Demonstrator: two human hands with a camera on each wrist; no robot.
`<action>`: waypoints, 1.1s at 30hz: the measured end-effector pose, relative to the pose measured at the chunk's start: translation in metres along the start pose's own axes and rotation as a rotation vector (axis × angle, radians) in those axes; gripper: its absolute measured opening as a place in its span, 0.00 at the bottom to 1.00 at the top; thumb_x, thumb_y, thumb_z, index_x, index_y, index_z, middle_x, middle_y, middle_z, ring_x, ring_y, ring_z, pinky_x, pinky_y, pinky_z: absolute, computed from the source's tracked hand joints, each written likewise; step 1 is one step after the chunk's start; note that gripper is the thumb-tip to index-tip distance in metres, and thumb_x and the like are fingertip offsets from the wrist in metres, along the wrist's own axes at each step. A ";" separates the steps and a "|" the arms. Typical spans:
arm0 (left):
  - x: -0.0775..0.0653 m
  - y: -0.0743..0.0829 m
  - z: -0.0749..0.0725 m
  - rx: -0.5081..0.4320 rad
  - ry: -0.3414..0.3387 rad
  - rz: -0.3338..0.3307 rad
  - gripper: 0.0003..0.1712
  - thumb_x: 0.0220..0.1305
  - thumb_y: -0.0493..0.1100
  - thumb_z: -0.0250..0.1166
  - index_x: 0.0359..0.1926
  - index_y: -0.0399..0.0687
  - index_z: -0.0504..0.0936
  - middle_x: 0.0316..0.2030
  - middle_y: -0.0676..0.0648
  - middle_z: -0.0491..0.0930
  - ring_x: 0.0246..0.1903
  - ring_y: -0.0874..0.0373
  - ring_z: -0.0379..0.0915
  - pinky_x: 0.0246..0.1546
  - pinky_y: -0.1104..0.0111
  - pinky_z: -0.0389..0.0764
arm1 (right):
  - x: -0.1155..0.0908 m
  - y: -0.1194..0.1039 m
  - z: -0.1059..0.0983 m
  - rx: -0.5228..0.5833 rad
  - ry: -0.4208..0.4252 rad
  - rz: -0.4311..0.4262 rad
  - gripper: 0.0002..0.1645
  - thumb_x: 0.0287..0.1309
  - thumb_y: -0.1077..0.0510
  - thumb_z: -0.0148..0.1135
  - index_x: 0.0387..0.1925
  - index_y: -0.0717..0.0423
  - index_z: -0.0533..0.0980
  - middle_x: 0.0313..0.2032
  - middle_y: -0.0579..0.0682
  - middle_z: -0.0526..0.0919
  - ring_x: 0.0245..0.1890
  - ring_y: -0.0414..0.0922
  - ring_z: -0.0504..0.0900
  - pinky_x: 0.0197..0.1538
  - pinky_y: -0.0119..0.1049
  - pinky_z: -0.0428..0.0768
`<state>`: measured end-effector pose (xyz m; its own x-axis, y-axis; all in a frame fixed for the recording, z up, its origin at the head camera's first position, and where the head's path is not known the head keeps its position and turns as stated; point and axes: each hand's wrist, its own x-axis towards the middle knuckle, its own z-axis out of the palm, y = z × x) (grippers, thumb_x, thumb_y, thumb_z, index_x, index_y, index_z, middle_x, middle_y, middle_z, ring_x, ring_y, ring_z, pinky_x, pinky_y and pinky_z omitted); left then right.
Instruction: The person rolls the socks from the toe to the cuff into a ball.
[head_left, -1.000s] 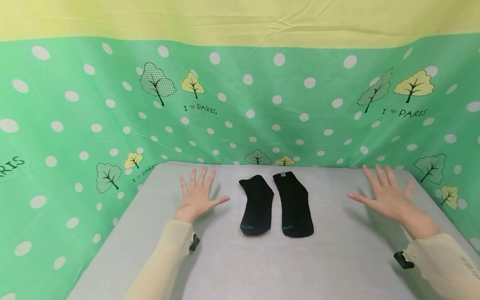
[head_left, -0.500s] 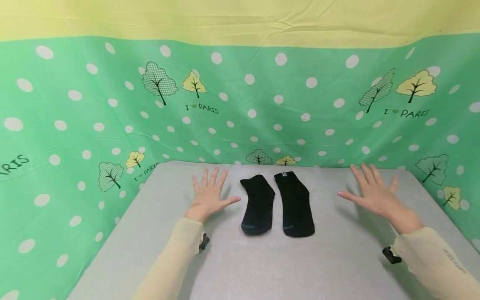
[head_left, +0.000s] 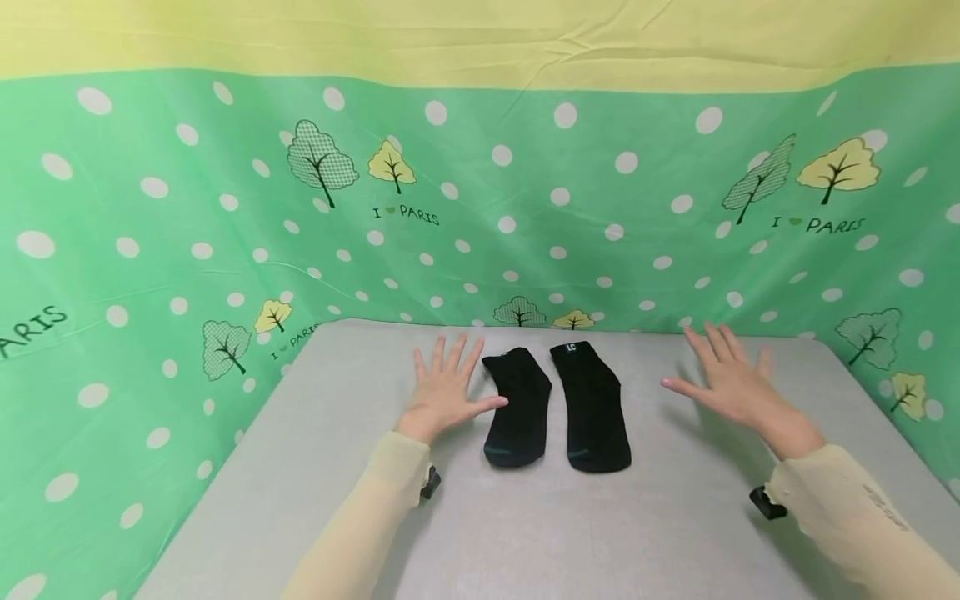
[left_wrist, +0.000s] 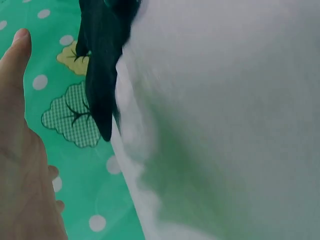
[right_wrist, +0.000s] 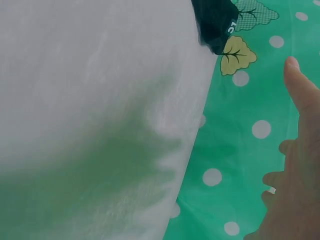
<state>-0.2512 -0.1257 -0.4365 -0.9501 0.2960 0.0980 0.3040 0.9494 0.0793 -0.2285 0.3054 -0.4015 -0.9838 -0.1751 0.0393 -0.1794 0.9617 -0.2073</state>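
Observation:
Two black socks lie flat side by side on the table: a left sock point(head_left: 519, 412) and a right sock point(head_left: 596, 408) with small white lettering at its cuff. In the head view my left hand point(head_left: 442, 396), fingers spread, is just left of the left sock, its thumb tip overlapping that sock's edge in the picture; whether it touches cannot be told. My right hand point(head_left: 735, 387) hovers with spread fingers, well to the right of the right sock, and holds nothing. Both wrist views show the thumb side of my left hand point(left_wrist: 20, 170) and my right hand point(right_wrist: 295, 180).
The grey-white table point(head_left: 525, 533) has its far edge against a green curtain point(head_left: 450, 275) with white dots and printed trees. The curtain also runs along the left and right sides. Small black devices sit at both sleeve cuffs.
Both hands have moved inward, the left hand rightward to the left sock and the right hand leftward, fingers still spread. The socks keep their places on the table.

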 end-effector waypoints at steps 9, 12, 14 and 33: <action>0.001 0.027 -0.004 0.025 -0.031 0.027 0.63 0.51 0.87 0.48 0.80 0.67 0.38 0.81 0.51 0.40 0.79 0.40 0.33 0.71 0.32 0.37 | 0.012 -0.012 0.006 0.026 0.036 -0.057 0.62 0.60 0.24 0.54 0.79 0.55 0.43 0.76 0.70 0.46 0.76 0.69 0.43 0.64 0.81 0.39; 0.001 0.037 -0.004 0.008 -0.037 0.049 0.62 0.52 0.87 0.48 0.80 0.67 0.39 0.80 0.51 0.41 0.79 0.41 0.33 0.72 0.33 0.37 | 0.017 -0.017 0.008 0.027 0.029 -0.070 0.62 0.60 0.24 0.54 0.79 0.56 0.44 0.76 0.69 0.47 0.75 0.69 0.45 0.64 0.81 0.40; 0.002 0.045 -0.003 -0.006 -0.049 0.065 0.62 0.53 0.87 0.48 0.80 0.68 0.38 0.81 0.51 0.40 0.79 0.41 0.32 0.72 0.33 0.36 | 0.021 -0.021 0.009 0.025 0.026 -0.080 0.62 0.60 0.24 0.54 0.79 0.56 0.45 0.76 0.69 0.48 0.75 0.70 0.45 0.65 0.80 0.40; -0.013 0.115 0.004 -0.123 -0.046 0.087 0.61 0.56 0.84 0.48 0.80 0.57 0.46 0.77 0.47 0.56 0.77 0.48 0.49 0.76 0.49 0.52 | 0.048 -0.042 0.028 -0.003 0.030 -0.197 0.56 0.62 0.29 0.58 0.77 0.59 0.52 0.73 0.69 0.57 0.73 0.69 0.55 0.68 0.73 0.55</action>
<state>-0.2046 -0.0203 -0.4331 -0.9212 0.3837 0.0648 0.3888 0.9007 0.1940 -0.2685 0.2508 -0.4186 -0.9290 -0.3539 0.1079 -0.3687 0.9099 -0.1900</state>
